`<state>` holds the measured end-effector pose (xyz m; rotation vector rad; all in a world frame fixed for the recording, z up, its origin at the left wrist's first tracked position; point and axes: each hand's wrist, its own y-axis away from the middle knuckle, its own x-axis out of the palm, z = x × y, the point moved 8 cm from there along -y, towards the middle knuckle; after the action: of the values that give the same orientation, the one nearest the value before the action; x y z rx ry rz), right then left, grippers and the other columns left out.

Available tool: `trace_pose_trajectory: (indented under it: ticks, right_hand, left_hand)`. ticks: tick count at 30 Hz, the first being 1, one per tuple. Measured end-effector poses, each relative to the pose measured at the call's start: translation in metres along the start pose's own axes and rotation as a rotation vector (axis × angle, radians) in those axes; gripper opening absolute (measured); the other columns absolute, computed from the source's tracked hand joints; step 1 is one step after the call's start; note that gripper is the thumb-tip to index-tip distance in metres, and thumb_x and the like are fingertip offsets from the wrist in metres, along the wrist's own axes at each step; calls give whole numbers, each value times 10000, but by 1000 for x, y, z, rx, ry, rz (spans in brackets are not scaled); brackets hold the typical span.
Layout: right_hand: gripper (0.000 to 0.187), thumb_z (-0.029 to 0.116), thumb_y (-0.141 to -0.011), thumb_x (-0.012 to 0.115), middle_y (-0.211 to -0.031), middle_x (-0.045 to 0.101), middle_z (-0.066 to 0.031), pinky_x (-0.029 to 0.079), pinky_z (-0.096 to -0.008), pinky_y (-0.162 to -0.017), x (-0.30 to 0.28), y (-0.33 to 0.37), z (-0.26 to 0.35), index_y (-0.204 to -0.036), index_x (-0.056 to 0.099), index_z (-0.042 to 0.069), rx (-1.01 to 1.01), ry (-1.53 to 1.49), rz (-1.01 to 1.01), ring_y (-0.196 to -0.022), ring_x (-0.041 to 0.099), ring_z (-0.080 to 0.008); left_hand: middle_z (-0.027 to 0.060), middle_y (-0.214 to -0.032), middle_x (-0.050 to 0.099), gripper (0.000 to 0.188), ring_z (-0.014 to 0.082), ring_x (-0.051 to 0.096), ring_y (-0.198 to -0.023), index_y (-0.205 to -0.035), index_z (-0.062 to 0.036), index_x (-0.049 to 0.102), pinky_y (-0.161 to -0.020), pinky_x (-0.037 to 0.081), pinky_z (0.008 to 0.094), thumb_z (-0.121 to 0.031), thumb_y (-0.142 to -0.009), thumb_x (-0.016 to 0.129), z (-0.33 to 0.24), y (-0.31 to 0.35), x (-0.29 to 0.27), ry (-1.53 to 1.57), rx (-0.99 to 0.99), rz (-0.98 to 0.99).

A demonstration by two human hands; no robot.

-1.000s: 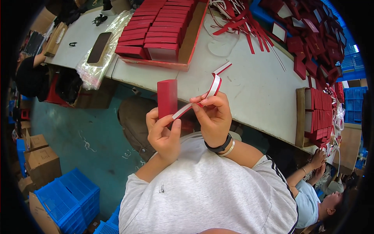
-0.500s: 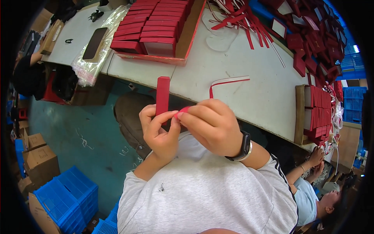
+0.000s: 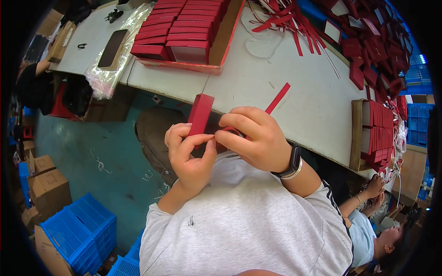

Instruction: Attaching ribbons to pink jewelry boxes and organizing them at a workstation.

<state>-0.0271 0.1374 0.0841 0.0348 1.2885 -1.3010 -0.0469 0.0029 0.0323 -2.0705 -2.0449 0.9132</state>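
Observation:
My left hand (image 3: 191,163) is closed around a slim red box (image 3: 201,114), which tilts slightly to the right between its fingers. Close beside it, my right hand (image 3: 260,140) pinches a narrow red strip (image 3: 278,98), whose free end sticks out past my knuckles over the table edge. The fingertips of both hands meet in front of my chest, below the box. Part of the strip curls under my right fingers, and its other end is hidden there.
An open carton (image 3: 220,64) of stacked red boxes stands on the white table (image 3: 313,115). Loose red strips (image 3: 299,27) lie behind, near heaped red boxes (image 3: 373,50). Another carton (image 3: 357,133) of boxes sits at right, near a co-worker (image 3: 363,234). Blue crates (image 3: 83,230) stand lower left.
The box has tilted right and shifted slightly right. The strip's free end has swung from lying bent across the table to pointing up and right, now showing its red face.

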Motion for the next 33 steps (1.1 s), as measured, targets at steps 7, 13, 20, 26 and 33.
trace_pose_trajectory:
  ticks: [7,13,20,26,33]
  right_hand:
    - [225,83,-660,700,-886,595,-67,490,-317,-612,2,8,1,-872,640,33,-88,-28,-53,-765,589,-229]
    - [187,79,-688,694,-824,590,-48,496,-293,-587,8,9,-12,-862,632,47,107,-183,45,-710,593,-195]
    - [153,87,-713,697,-820,603,-52,498,-296,-577,12,13,-15,-842,623,53,142,-154,-6,-702,602,-200]
    - [166,9,-677,694,-819,624,-69,491,-291,-555,12,15,-23,-833,642,33,180,-179,-101,-652,609,-203]
    - [92,67,-885,528,-779,493,-60,390,-208,-540,-55,75,-100,-809,549,20,647,-1016,-693,-598,441,-106]
  left_hand:
    - [54,-857,547,169,255,515,-917,-743,-64,642,-828,374,355,-9,-612,732,2,4,10,32,-22,65]
    - [52,-848,540,195,255,517,-897,-761,-56,649,-819,374,358,2,-591,725,0,4,11,-2,13,74]
    - [54,-840,535,207,252,516,-881,-763,-55,649,-813,375,362,0,-579,726,5,5,12,-15,11,67]
    - [59,-887,528,176,226,514,-886,-781,-42,643,-758,400,320,22,-634,714,12,5,17,89,-57,92]
    - [60,-993,495,86,131,501,-884,-805,12,592,-773,413,235,73,-754,625,52,-3,-12,390,-375,-90]
